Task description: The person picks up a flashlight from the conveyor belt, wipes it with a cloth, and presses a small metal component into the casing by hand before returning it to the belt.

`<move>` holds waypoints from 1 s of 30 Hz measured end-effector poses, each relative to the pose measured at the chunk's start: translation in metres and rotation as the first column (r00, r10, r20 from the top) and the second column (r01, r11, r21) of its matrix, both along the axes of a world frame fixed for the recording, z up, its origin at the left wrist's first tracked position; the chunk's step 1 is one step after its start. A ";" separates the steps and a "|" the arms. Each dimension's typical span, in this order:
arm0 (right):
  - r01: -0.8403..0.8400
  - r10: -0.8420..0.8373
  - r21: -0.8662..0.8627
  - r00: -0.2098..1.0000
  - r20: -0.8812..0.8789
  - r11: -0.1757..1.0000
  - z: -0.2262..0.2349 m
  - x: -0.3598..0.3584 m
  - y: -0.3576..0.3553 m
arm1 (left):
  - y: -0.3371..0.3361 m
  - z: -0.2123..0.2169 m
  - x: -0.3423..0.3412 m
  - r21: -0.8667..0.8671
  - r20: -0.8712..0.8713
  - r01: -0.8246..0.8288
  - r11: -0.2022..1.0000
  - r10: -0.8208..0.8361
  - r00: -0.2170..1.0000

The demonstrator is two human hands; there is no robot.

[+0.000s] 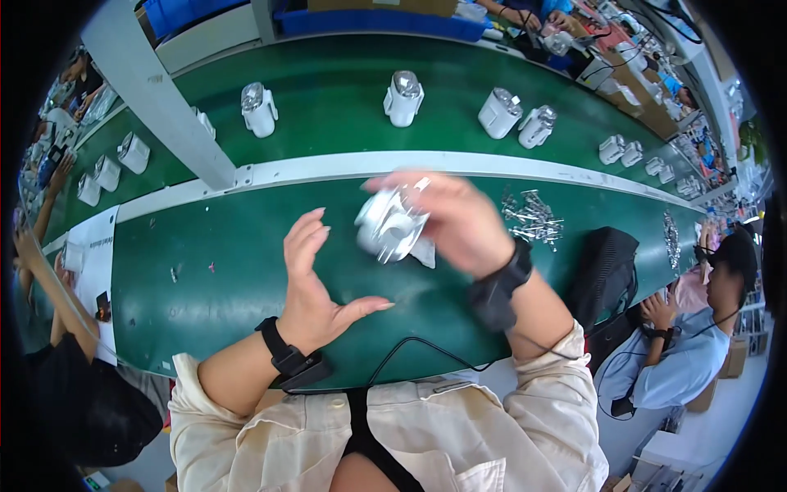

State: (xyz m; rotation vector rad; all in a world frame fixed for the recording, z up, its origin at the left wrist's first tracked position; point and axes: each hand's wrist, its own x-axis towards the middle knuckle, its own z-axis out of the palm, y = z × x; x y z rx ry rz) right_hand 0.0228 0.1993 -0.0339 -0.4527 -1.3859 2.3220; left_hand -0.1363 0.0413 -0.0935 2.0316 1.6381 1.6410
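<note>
Currently, right fingers (443, 199) grip white device (384, 225); left fingers (302, 239) spread.

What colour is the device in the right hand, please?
The blurred device looks mostly white (head view).

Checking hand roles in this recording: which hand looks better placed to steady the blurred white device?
Probably the left hand: it is empty, spread open and near the white device. The right hand appears to hold that device.
</note>
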 end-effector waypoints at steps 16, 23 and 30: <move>-0.100 -0.785 0.826 0.394 -0.479 -0.554 0.013 0.032 0.182 | -0.018 0.039 0.000 -0.004 -0.041 0.014 1.000 -0.014 0.999; -0.377 -0.959 0.889 0.207 -0.191 -0.259 0.008 0.063 0.171 | -0.029 0.040 0.002 0.002 -0.005 0.042 0.999 -0.042 0.999; -0.058 -0.821 0.963 0.511 0.255 0.263 0.081 0.055 0.045 | -0.036 0.019 -0.001 -0.140 0.257 0.082 0.987 -0.044 0.965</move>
